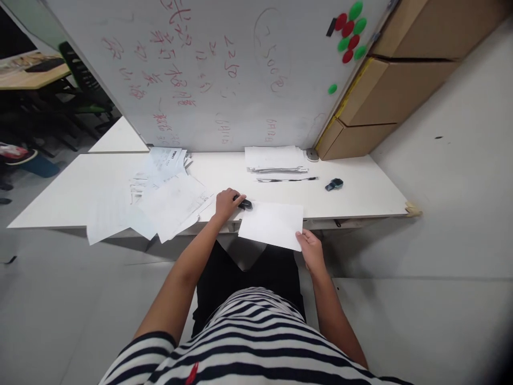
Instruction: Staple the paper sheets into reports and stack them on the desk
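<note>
My left hand rests on the white table with its fingers curled over a small black object, possibly a stapler or clip. My right hand pinches the near right corner of a white sheet of paper that overhangs the table's front edge. The sheet lies just right of the black object.
A loose spread of printed papers covers the table's left part. A neat paper stack, a pen and a small blue-black item lie farther back. A whiteboard with red writing stands behind; cardboard boxes at right.
</note>
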Demonstrator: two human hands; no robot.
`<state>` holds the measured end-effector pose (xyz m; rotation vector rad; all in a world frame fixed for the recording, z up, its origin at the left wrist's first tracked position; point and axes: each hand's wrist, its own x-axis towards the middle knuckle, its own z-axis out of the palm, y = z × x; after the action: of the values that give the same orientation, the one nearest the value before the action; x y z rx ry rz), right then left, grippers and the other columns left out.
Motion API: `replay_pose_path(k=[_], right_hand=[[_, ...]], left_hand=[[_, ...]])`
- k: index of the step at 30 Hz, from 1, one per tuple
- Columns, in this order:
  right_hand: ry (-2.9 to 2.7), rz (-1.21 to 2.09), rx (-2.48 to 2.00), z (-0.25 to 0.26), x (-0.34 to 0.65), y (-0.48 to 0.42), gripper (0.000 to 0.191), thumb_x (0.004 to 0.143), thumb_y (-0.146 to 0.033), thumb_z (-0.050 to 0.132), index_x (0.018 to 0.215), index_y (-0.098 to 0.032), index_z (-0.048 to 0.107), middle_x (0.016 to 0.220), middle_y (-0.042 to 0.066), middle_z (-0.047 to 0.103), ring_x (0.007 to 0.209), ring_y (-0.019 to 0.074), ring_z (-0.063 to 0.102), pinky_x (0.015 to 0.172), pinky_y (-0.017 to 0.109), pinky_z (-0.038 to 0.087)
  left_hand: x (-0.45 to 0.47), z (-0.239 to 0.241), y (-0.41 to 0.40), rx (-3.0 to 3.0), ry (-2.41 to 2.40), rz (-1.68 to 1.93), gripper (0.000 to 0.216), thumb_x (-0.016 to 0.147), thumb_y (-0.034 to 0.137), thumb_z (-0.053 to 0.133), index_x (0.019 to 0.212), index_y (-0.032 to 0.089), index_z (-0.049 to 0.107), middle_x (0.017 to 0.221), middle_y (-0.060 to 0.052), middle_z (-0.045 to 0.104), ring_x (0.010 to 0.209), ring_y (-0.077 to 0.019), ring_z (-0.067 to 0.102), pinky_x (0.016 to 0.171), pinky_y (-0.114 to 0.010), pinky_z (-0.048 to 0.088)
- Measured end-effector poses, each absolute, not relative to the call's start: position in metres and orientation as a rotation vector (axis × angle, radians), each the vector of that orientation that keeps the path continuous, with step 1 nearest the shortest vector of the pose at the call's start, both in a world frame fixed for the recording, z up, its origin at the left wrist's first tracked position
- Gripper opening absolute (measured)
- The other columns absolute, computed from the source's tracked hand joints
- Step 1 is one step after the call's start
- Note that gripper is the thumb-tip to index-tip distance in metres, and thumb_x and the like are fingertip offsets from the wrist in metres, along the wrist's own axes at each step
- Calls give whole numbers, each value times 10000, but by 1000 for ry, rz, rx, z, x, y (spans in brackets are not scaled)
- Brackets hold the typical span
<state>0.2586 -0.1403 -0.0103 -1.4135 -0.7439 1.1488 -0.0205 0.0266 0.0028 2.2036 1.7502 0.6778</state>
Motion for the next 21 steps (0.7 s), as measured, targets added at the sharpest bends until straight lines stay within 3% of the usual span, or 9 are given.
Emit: replay_pose_path(k=[4,7,10,16,21], right_hand=[[-679,1115,-1398,-5,265,-134,405,662,-477,749,931,-177,704,810,29,728,704,182,643,648,300,492],[-523,1045,-1435,-3,279,-129,386,616,-437,777,882,-169,696,750,4,704,578,132,578,467,226,398],[-470,1040,-1397,-3,295,-128,358,599,-401,796,852,-171,689,732,-14,686,539,102,542,417,198,343],[-483,1079,-1309,-12,294,-134,335,618,-377,802,867,-182,692,785,-7,709,700,138,626,665,265,494],[-521,1045,-1318,-21,285,-135,309,654,-387,782,864,-179,693,851,0,718,786,141,637,807,298,485]], left_hand=[[-15,-2,25,2200,1872,713,387,914,531,423,837,237,663,920,-50,661,900,-223,581,835,-369,372],[-16,-3,25,2187,1937,744,383,913,533,436,844,230,660,915,-56,655,901,-228,573,809,-360,367],[-18,-5,25,2171,1986,749,396,913,542,433,837,225,657,902,-60,650,887,-231,569,777,-352,364],[-17,-5,26,2163,2000,761,390,916,532,432,814,223,648,879,-57,645,865,-232,565,757,-349,354],[-16,-4,24,2172,1991,782,371,927,498,424,808,222,642,871,-59,639,849,-226,561,754,-345,353]])
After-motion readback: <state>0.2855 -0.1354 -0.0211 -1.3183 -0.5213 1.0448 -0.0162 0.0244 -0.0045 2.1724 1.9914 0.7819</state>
